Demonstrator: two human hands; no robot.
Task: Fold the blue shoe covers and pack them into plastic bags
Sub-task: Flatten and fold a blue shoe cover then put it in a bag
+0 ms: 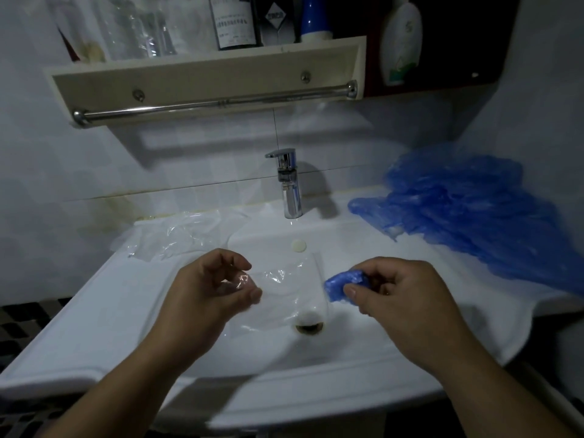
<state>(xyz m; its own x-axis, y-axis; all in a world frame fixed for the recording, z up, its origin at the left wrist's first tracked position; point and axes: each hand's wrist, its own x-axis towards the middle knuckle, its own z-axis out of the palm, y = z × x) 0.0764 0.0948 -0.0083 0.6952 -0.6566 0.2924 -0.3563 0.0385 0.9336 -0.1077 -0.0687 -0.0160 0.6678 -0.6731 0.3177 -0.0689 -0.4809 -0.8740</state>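
Observation:
My right hand (395, 292) pinches a folded blue shoe cover (343, 284) between thumb and fingers, above the sink basin. My left hand (218, 286) holds one end of a clear plastic bag (287, 289), which stretches towards the shoe cover. The bag's far edge lies just left of the blue bundle. A loose pile of blue shoe covers (474, 213) lies on the right side of the sink counter. Several more clear plastic bags (177, 235) lie on the counter at the left, behind my left hand.
The white sink (94, 327) has a drain (309, 324) below the bag and a chrome tap (289, 184) at the back. Above hangs a shelf with bottles (237, 23) and a metal towel rail (215, 104). A tiled wall stands behind.

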